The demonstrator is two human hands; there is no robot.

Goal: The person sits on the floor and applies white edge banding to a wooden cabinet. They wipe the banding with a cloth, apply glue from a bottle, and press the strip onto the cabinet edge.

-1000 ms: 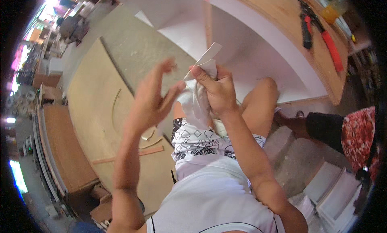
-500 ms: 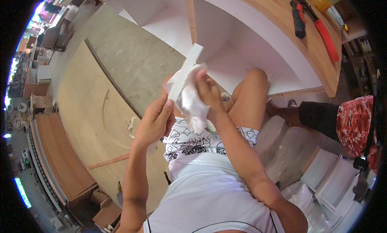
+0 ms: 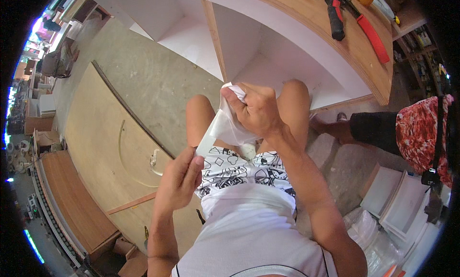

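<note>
Between my bare knees, a narrow white strip (image 3: 209, 136) slants up from my left hand (image 3: 181, 178), whose fingers are closed on its lower end. My right hand (image 3: 252, 109) is closed on a crumpled white cloth (image 3: 224, 126), wrapped round the upper part of the strip. My thumb lies over the cloth at the top. Above the hands stands a white cabinet (image 3: 181, 23) with a plywood top (image 3: 369, 71). On that top lies a hand tool with red-and-black handles (image 3: 373, 38).
A large plywood panel (image 3: 103, 133) with curved pieces lies at left, beside a wooden board (image 3: 69, 195). A person (image 3: 417, 135) in a red patterned top is close at right, above stacked white pieces (image 3: 383, 190). A seated figure (image 3: 62, 61) is at far left.
My left hand has moved lower with the strip's end. My right hand now grips the cloth over the strip's upper part, which was bare and sticking out before.
</note>
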